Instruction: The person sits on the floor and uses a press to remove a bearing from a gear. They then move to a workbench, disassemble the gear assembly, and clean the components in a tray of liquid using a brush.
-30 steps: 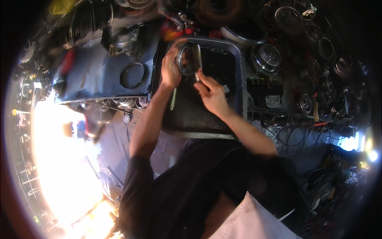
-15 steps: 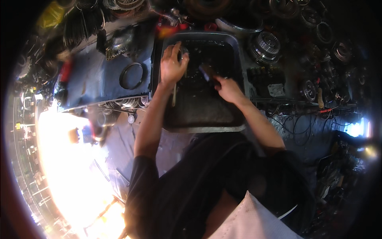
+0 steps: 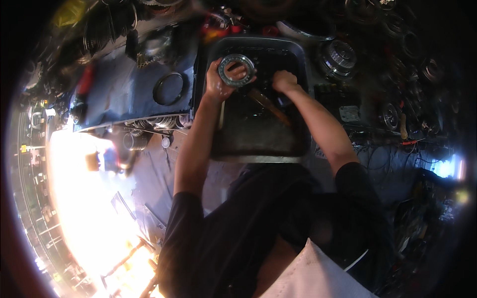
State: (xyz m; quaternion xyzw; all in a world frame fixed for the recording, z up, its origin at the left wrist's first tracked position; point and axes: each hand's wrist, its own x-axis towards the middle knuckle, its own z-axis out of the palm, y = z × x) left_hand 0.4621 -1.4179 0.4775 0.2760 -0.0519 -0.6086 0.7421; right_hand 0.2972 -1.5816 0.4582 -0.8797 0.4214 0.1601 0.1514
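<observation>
My left hand (image 3: 217,85) is closed around a shiny metal ring (image 3: 236,70), which looks like a bearing; it is held up over the left part of a black tray (image 3: 258,159). Fingers show through the ring's open middle. To its right, my right hand (image 3: 285,81) is curled into a fist above the tray, and whatever is in it, if anything, is hidden. Between and below the hands, a stick with a wooden handle (image 3: 271,107) lies slantwise in the tray. Dark liquid glistens on the tray's bottom.
Left of the tray, a thin dark ring (image 3: 168,89) lies on a grey metal bench top (image 3: 124,94). A round silver machine part (image 3: 340,57) stands to the right of the tray. Many rings and metal parts crowd the far side.
My left hand has turned, bringing the metal ring up into plain sight. My right hand has moved up and right into a fist. The wooden handle now shows below it.
</observation>
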